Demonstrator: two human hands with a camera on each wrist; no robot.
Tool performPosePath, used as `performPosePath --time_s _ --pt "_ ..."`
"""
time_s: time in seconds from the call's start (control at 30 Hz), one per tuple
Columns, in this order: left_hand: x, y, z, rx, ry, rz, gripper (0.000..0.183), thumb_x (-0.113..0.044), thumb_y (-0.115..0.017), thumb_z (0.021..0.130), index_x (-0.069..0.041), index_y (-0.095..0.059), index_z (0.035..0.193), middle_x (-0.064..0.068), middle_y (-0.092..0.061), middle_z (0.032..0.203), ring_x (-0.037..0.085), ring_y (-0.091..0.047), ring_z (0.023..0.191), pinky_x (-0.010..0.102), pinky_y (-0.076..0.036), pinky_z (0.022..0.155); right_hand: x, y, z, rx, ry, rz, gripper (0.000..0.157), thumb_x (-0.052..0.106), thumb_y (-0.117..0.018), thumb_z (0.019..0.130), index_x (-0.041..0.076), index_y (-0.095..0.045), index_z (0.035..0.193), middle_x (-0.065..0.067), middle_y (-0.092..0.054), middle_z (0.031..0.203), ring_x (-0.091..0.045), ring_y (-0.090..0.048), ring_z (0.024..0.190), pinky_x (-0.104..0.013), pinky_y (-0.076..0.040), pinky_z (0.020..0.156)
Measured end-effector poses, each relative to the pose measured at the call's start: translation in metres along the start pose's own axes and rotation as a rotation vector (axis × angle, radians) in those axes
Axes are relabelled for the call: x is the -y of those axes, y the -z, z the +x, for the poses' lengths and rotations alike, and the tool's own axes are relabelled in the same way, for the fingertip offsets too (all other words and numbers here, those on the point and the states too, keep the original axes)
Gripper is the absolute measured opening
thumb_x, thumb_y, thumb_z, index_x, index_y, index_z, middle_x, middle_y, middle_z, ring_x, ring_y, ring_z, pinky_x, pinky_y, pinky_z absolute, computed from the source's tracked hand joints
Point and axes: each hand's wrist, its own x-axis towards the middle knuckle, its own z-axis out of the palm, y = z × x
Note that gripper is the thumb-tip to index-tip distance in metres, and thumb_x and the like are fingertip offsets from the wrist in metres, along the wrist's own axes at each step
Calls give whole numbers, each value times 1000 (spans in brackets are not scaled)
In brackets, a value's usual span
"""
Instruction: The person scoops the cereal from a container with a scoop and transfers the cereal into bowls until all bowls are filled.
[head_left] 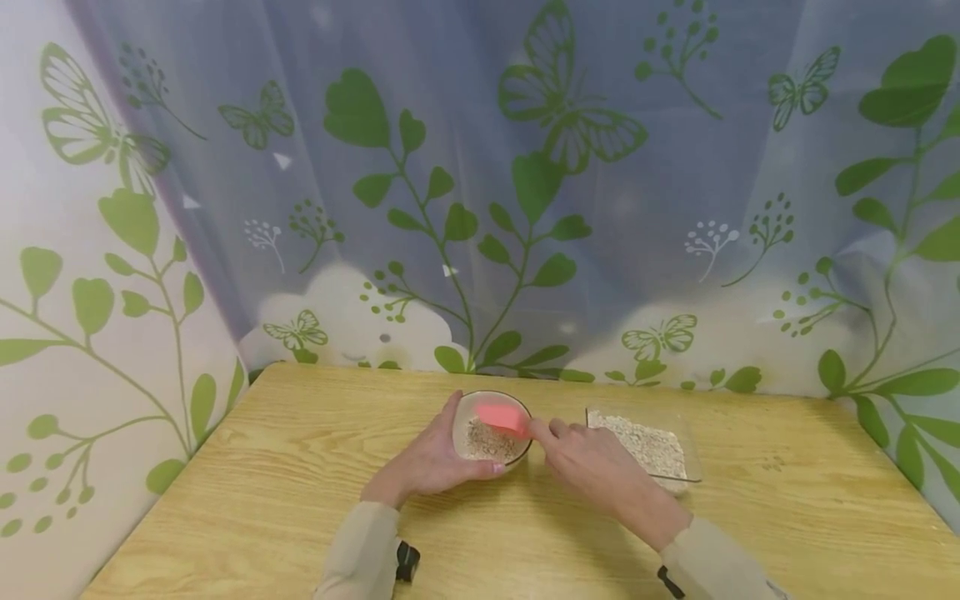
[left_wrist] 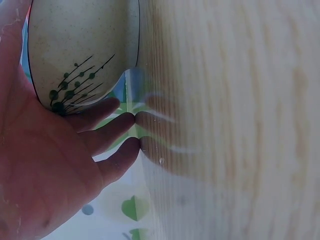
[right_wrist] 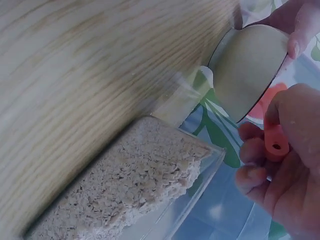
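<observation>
My left hand (head_left: 433,457) holds a pale bowl (head_left: 467,408) with a dark rim, the thumb over its near edge. In the left wrist view, green sprigs decorate the bowl's side, and the other fingers spread beside and under it, tips close to the tabletop. Oat flakes (head_left: 489,443) lie in the bowl. My right hand (head_left: 592,467) pinches the short, holed handle of a pink scoop (right_wrist: 275,142); the scoop's head is inside the bowl, over the flakes. The bowl leans toward the right hand.
Right of the bowl stands a clear rectangular container (head_left: 694,450) with oat flakes (head_left: 648,446) in it, partly behind the right hand. Both are on a wood-grain table (head_left: 300,450). A curtain (head_left: 465,125) with leaves and butterflies hangs along the table's back edge.
</observation>
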Motion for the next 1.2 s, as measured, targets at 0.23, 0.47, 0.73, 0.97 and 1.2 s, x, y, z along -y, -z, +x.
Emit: performPosePath --time_s 0.23,0.47,0.73,0.97,1.2 --pt "0 -2 3 10 -9 -1 134 -56 -87 72 -12 -2 166 22 -29 166 42 -34 151 66 -30 121 -2 2 -1 19 35 -9 35 -4 -71 88 10 -52 115 -1 -49 79 -4 -34 47 -13 -29 40" --pt "0 -3 4 13 -10 -13 134 -55 -87 72 -11 -2 166 22 -31 165 42 -34 151 66 -30 120 -3 7 -7 -6 33 -32 41 -5 -67 88 12 -52 122 -1 -45 85 -4 -28 47 -13 -24 39" --pt "0 -3 4 15 13 41 137 -59 -87 70 -13 -2 166 23 -26 167 43 -31 152 65 -27 122 -13 20 -23 -28 16 -22 53 -7 -65 87 17 -51 132 2 -35 84 -2 -18 49 -13 -18 41" --pt "-2 -1 2 -16 19 104 136 -63 -85 69 -14 -4 166 22 -25 167 46 -36 148 68 -33 118 -26 25 -40 -107 -12 7 40 3 -72 87 16 -56 122 2 -39 86 -2 -15 49 -13 -15 41" --pt "-12 0 1 -153 -29 251 123 -70 -78 74 -23 -12 166 16 -26 167 46 -37 147 67 -38 115 -44 23 -57 -154 -66 123 45 -7 -74 78 11 -57 116 0 -51 89 0 -22 47 -13 -24 40"
